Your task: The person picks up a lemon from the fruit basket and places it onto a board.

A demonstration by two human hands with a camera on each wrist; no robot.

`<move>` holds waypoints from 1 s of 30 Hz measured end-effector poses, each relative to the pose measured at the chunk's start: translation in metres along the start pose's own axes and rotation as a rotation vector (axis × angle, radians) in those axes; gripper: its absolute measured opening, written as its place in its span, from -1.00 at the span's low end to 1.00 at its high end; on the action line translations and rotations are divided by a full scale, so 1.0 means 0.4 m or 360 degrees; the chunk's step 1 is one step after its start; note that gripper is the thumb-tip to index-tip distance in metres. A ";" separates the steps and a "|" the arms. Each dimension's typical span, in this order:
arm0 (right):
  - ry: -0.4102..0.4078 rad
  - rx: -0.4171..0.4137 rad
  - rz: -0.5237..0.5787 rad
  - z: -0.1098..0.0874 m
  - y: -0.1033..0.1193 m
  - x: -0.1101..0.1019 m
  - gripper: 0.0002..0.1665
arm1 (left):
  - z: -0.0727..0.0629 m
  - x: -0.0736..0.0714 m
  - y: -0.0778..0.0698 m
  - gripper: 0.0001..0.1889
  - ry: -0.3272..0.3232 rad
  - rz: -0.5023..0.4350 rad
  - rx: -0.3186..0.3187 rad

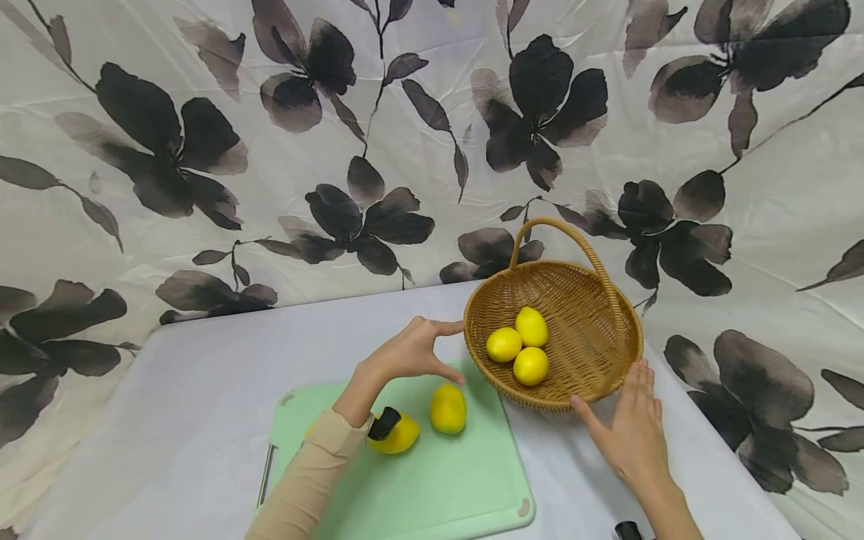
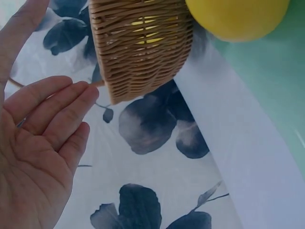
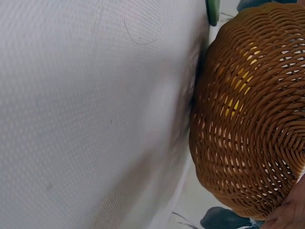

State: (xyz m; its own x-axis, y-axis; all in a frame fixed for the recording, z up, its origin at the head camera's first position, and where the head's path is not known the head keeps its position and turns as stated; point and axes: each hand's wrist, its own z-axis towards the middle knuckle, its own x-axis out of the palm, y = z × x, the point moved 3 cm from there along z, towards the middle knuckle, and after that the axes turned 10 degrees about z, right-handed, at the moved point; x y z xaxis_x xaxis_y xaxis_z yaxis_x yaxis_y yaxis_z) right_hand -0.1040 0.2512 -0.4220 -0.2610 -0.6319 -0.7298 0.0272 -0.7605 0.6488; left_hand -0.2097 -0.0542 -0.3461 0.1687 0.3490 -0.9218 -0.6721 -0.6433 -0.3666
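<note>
A brown wicker basket (image 1: 574, 330) with an arched handle stands tilted at the back right of the table, its opening facing me. Three yellow lemons (image 1: 531, 366) lie together inside; their yellow shows through the weave (image 2: 143, 52) in the left wrist view. My left hand (image 1: 412, 349) is at the basket's left rim, fingers extended and fingertips right at the edge, thumb apart below. On the opposite side, my right hand (image 1: 634, 431) rests its straight fingers against the lower right of the basket. Through the right wrist camera the woven underside (image 3: 252, 119) appears close up.
A green cutting board (image 1: 439, 487) lies at front centre, partly under my left forearm. One lemon (image 1: 448, 409) sits upright on it; another lemon (image 1: 398, 436) lies beside my left wrist. White cloth covers the table (image 1: 189, 420), and a floral curtain (image 1: 418, 150) hangs behind.
</note>
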 end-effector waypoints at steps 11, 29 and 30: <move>0.0002 -0.0005 0.0015 0.003 0.003 0.008 0.33 | 0.034 -0.032 -0.012 -0.10 -0.0033 0.0042 0.0024; -0.0019 0.0001 0.0005 0.004 -0.008 -0.001 0.35 | 0.094 -0.064 -0.037 -0.12 -0.0012 0.0090 0.0045; -0.0019 0.0002 0.0007 0.004 -0.009 -0.002 0.35 | 0.097 -0.065 -0.038 -0.13 -0.0005 0.0088 0.0046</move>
State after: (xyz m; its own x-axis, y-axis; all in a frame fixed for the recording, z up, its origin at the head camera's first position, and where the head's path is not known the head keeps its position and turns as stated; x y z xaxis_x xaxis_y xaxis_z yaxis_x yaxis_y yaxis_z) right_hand -0.1055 0.2545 -0.4233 -0.2722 -0.6335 -0.7243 0.0270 -0.7575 0.6523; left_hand -0.2319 -0.0270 -0.3117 0.1285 0.3160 -0.9400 -0.7009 -0.6416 -0.3114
